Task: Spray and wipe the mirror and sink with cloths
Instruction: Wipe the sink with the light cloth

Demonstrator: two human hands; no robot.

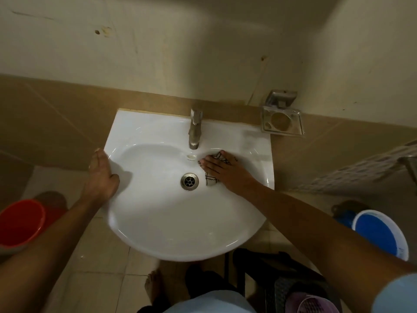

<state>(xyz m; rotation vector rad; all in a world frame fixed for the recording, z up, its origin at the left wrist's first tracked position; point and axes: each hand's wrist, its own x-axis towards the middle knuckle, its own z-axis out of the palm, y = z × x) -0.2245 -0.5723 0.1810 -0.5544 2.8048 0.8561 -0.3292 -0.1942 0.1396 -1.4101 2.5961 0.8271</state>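
A white ceramic sink (158, 222) hangs on the wall below me, with a metal drain (189, 181) in its bowl and a steel tap (195, 129) at the back. My right hand (225, 170) lies flat with straight fingers on a white cloth with dark line patterns (211, 179), pressing it against the bowl's inner right side, just right of the drain. My left hand (101, 175) rests on the sink's left rim, thumb on top of the rim and fingers over the outer edge. No mirror or spray bottle is in view.
A steel soap holder (282, 120) is fixed to the wall at the sink's back right. On the floor stand a red bucket (20, 222) to the left and a blue bucket (381, 233) to the right. A dark stool (270, 274) stands under the sink's right side.
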